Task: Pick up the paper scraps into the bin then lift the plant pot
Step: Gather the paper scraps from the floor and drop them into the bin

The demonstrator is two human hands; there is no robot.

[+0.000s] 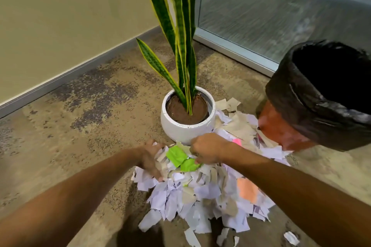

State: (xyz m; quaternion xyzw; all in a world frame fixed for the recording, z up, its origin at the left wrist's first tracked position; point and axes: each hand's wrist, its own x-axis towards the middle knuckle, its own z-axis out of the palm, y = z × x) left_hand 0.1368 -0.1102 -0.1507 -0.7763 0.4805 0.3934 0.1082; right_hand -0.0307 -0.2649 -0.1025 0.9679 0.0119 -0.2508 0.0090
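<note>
Left hand: fingers spread and fairly straight, pressed down into the left edge of the paper scraps; grips nothing that shows.
Right hand: fingers curled round scraps at the top of the heap, beside the green pieces.
Paper scraps: heaped on the carpet in front of the plant pot, running right to the bin's foot.
Plant pot: white, upright, just behind both hands.
Bin: black liner, right of the pot, mouth open.
</note>
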